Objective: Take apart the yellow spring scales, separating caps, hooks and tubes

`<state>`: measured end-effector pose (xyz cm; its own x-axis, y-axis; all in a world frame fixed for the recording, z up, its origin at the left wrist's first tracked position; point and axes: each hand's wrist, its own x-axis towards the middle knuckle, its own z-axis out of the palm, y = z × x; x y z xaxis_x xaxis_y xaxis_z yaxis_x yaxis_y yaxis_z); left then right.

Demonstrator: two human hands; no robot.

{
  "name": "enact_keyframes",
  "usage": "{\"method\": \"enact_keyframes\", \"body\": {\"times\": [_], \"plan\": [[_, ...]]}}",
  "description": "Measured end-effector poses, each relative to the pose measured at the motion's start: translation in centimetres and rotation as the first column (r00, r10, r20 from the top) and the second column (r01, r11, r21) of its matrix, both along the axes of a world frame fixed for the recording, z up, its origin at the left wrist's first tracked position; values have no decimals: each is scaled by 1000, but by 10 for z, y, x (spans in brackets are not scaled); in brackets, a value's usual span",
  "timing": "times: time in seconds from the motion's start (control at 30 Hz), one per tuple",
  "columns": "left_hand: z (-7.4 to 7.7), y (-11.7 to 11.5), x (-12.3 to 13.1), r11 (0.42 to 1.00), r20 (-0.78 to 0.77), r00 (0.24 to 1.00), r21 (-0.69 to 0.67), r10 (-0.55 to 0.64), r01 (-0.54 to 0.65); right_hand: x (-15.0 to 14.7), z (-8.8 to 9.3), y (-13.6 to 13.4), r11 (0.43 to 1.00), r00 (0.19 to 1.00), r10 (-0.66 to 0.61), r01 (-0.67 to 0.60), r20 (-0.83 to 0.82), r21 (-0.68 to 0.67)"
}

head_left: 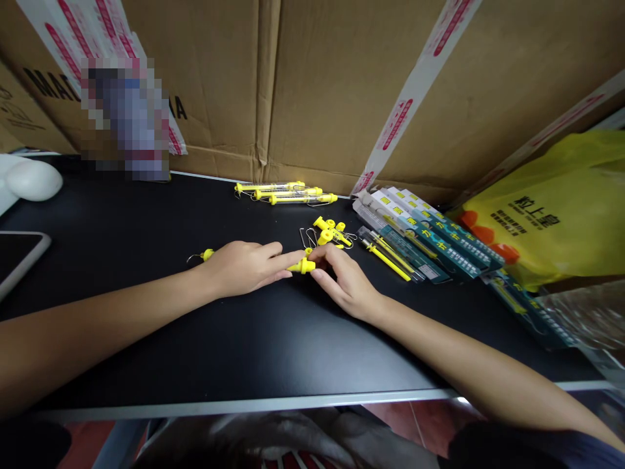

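My left hand (243, 266) lies on the black table (146, 312), its fingers closed around a thin tube whose yellow end piece (303, 266) shows at the fingertips. My right hand (342, 277) meets it from the right, pinching that same yellow piece. A yellow hook end (205, 255) sticks out behind my left hand. Just beyond the fingers lies a small heap of loose yellow parts and wire clips (329, 234).
Three finished yellow-capped tubes (286, 192) lie at the back by the cardboard boxes (317, 91). Packaged items in green-white sleeves (424, 238) fan out at right, a yellow plastic bag (556, 208) beyond them. A phone (17, 254) and a white object (29, 179) sit at left.
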<state>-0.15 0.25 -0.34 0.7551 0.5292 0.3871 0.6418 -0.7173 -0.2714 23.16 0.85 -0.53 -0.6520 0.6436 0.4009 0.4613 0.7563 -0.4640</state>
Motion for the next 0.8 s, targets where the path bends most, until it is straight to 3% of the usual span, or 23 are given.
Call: {"method": "enact_keyframes", "body": {"times": [0.13, 0.37, 0.6, 0.8], "plan": [[0, 0, 0, 1000, -8, 1000, 2, 3, -3, 0, 0, 2, 999, 999, 22, -24, 42, 39], [-1, 0, 0, 1000, 18, 1000, -28, 6, -5, 1, -5, -1, 999, 998, 4, -2, -68, 35], [0, 0, -1, 1000, 2, 1000, -28, 2, -2, -1, 0, 2, 999, 998, -10, 7, 57, 51], [0, 0, -1, 999, 8, 1000, -36, 11, -11, 0, -8, 1, 998, 999, -12, 15, -48, 62]]}}
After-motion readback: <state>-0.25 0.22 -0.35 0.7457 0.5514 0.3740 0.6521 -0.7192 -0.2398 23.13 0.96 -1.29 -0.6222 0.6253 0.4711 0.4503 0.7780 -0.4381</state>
